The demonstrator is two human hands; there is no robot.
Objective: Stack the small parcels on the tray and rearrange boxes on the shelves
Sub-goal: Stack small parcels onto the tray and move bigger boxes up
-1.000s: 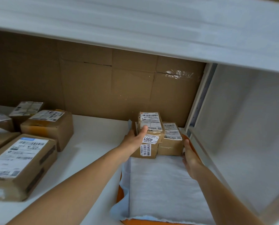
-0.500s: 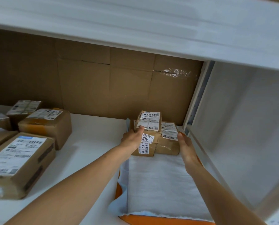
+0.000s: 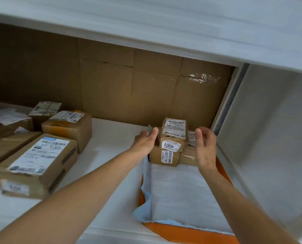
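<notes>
Fingers (image 3: 199, 133) of the right hand (image 3: 205, 150) hang loosely curled just beside the stack of small parcels (image 3: 173, 136), holding nothing; the left hand (image 3: 145, 140) lies straight-fingered at the stack's other side, perhaps touching it. Taped brown cardboard blocks, labelled "4001" and "76-3-2307", sit at the far end of the orange tray (image 3: 182, 233) on its soft white liner (image 3: 178, 191).

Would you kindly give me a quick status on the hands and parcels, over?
Left hand open beside the small parcels, right hand open, empty. Parcels stacked at far end of tray. Nothing blocking them.
</notes>
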